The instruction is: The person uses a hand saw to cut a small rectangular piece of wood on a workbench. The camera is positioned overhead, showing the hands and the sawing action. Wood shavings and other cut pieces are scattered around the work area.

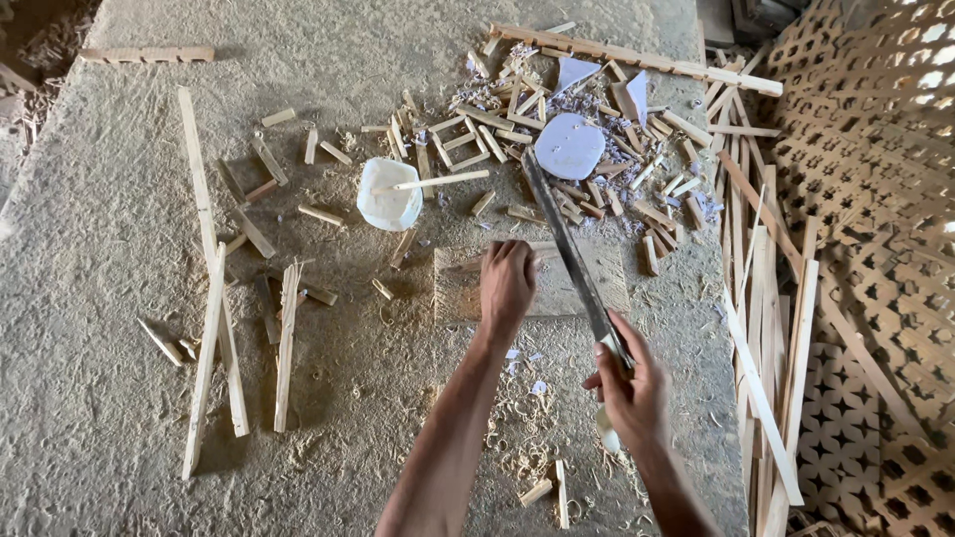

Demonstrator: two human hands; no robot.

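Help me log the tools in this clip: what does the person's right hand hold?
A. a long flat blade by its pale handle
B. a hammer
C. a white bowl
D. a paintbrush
A: the right hand is closed around the pale handle of a long dark blade that reaches up toward the wooden block, where the left hand is closed on a thin wood piece.
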